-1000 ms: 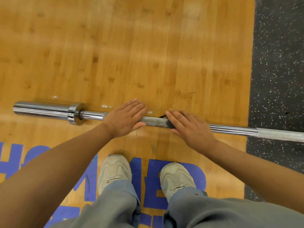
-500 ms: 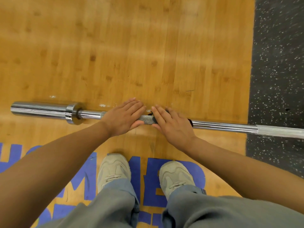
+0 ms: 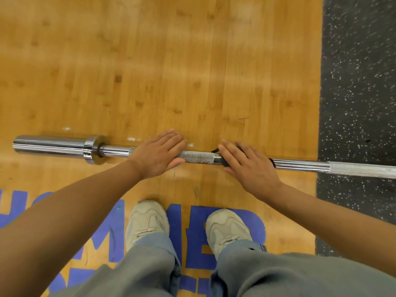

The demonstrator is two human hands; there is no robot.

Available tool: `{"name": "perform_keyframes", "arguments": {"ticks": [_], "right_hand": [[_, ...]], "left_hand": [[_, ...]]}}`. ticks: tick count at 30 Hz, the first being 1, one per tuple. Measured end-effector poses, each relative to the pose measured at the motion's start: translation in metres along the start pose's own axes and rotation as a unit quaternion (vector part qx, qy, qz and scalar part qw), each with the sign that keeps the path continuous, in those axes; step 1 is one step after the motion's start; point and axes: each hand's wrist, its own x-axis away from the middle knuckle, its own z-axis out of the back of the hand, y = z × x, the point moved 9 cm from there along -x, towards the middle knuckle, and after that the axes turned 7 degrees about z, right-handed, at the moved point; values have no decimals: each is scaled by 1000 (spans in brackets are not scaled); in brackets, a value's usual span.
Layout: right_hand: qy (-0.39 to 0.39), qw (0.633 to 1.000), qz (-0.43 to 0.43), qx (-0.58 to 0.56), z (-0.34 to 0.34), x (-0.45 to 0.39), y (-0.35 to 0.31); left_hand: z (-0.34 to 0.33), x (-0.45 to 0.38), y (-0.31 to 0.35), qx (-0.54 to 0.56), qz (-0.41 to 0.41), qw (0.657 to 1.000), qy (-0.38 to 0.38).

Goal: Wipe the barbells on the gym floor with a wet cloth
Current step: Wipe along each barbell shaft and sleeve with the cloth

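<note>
The right hand (image 3: 248,166) has slid back out toward three o'clock since half a second ago, baring a knurled stretch again; that reads as one more stroke along the shaft. Its fingers lie flat, pressing a dark cloth (image 3: 225,162) onto the barbell (image 3: 197,157). The left hand (image 3: 157,154) rests flat-fingered, steadying it. The chrome bar lies across the wooden platform (image 3: 171,71), nine to three, its sleeve at nine o'clock, bright and clean-looking.
</note>
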Motion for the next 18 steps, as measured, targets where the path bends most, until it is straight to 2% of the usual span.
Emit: {"name": "perform_keyframes", "arguments": {"ticks": [5,8,13,18], "right_hand": [[-38,999,-18,-23,-17,-56,-42],[-15,1000,-13,-12,-18,-59,-47],[-9,999,22,-31,-11,-48,-38],[-21,999,15,-37,2,19,16]], "left_hand": [[1,-1,-1,13,10,1000,8],[3,-1,-2,21,11,999,23],[1,1,-2,31,11,999,30],[-1,1,-3,26,9,999,23]]}}
